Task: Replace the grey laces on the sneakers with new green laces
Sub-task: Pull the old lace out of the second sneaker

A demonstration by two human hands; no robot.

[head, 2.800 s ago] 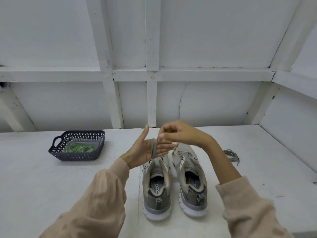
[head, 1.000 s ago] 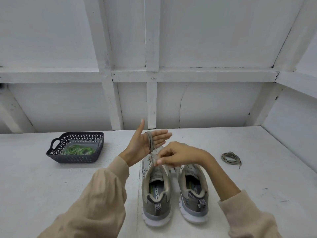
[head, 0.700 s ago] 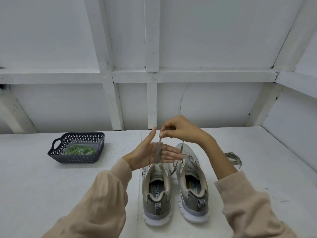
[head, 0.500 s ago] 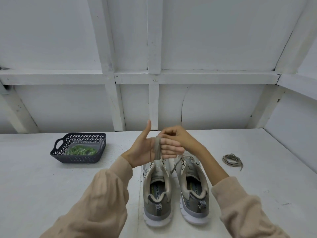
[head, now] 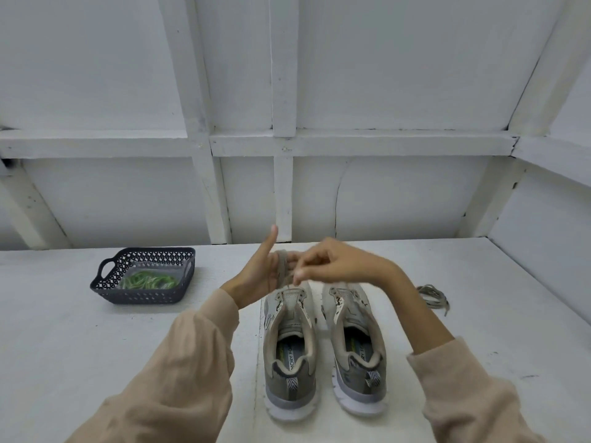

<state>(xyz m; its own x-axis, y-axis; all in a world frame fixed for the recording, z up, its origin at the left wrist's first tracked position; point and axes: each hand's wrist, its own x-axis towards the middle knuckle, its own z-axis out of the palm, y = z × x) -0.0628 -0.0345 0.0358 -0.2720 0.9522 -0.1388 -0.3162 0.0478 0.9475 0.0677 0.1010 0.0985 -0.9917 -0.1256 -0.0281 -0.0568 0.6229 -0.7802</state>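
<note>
Two grey sneakers stand side by side on the white table, heels toward me: the left sneaker [head: 289, 353] and the right sneaker [head: 355, 346], both without laces. Above their toes my left hand [head: 259, 273] is held flat, thumb up, with a grey lace [head: 282, 265] wound around its fingers. My right hand [head: 332, 262] pinches the loose end of that lace beside the left fingers. A second grey lace [head: 432, 295] lies coiled on the table at the right. Green laces [head: 147, 280] lie in a dark basket [head: 112, 294] at the left.
The white table [head: 80, 346] is backed by a white framed wall [head: 283, 187], with a side wall on the right. My beige sleeves fill the lower foreground.
My right hand has circled up and down around the left fingers, winding the grey lace onto them. The left hand has stayed raised over the sneaker toes.
</note>
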